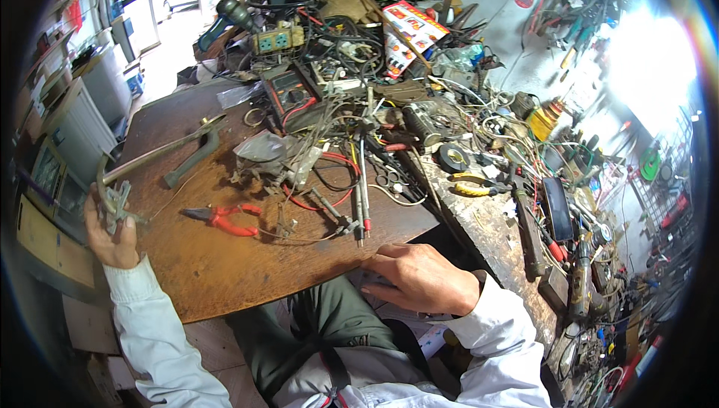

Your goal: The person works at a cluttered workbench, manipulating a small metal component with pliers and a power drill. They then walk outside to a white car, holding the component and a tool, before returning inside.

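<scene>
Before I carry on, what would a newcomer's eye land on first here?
Probably the red-handled metal pliers on the brown wooden tabletop, left of the picture's middle. Next come the glaring white light at upper right and red-and-white printed sheet at top centre. At the tabletop's left edge, the left hand holds a long, bow-shaped metal tool.

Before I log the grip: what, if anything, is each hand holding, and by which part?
The left hand holds a long metal tool by its left end. The curled right hand shows nothing held, but its palm is hidden.
</scene>
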A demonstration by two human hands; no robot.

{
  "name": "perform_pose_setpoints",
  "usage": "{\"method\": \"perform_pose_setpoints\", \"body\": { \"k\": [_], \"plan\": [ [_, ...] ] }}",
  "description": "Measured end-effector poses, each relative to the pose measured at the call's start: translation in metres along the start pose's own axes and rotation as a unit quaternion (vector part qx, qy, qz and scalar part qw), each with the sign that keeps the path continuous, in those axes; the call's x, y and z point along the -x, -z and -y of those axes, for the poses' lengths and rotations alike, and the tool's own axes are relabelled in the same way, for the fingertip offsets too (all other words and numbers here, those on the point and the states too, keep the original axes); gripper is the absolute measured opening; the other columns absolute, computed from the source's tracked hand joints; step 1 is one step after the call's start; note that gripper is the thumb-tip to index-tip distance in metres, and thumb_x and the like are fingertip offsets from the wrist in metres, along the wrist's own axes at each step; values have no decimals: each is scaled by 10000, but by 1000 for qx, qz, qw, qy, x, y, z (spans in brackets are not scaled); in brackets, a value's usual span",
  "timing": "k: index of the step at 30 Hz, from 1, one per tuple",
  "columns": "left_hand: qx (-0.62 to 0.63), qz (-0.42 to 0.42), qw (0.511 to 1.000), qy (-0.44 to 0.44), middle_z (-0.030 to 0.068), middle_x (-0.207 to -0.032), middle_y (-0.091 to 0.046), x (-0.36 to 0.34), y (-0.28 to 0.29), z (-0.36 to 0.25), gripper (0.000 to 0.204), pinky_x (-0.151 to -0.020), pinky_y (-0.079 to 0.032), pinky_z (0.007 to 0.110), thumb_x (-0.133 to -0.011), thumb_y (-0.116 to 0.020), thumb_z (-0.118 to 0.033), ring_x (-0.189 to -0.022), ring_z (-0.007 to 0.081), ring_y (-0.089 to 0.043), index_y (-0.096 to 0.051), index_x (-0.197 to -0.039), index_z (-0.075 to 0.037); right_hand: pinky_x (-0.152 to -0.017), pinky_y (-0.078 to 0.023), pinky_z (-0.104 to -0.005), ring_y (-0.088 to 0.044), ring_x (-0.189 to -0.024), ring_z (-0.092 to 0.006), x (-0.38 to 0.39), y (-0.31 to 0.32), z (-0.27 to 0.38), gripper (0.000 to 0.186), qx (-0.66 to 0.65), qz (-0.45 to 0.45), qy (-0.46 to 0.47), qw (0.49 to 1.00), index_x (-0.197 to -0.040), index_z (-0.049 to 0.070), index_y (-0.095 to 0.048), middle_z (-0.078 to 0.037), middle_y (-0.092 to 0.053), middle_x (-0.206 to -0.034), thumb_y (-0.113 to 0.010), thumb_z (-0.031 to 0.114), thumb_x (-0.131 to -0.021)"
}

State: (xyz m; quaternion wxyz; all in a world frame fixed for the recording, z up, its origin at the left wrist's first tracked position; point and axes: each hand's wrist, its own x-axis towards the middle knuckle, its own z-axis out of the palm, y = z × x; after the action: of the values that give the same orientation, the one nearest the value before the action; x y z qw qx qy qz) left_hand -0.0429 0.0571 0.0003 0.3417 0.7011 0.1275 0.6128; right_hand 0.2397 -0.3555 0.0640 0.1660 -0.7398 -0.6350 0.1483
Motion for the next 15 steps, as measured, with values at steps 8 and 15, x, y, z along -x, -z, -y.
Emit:
{"method": "perform_pose_setpoints", "body": {
  "k": [8, 15],
  "plan": [
    [-37, 58, 995, -70, 189, -1402, -476, 3, 25, 17, 738, -1064, -399, 389, -845, -648, -206, -1268, 295, -503, -340, -1453, 77, -747, -526, -459, -632, -858, -388, 27, -3, -4, 326, -18, -18, -12, 1000, -1056, -21, -607, -185, -616, -907, -673, 244, -876],
    [56, -20, 994, -95, 261, -1448, -439, 0, 49, 24, 621, -1106, -387, 430, -919, -577, -116, -1313, 327, -479, -337, -1450, 98, -755, -533, -446, -638, -861, -373, 98, 17, 2, 328, 42, -23, -137, 989, -1054, -3, -620, -169, -620, -911, -682, 266, -879]
  ]
}}
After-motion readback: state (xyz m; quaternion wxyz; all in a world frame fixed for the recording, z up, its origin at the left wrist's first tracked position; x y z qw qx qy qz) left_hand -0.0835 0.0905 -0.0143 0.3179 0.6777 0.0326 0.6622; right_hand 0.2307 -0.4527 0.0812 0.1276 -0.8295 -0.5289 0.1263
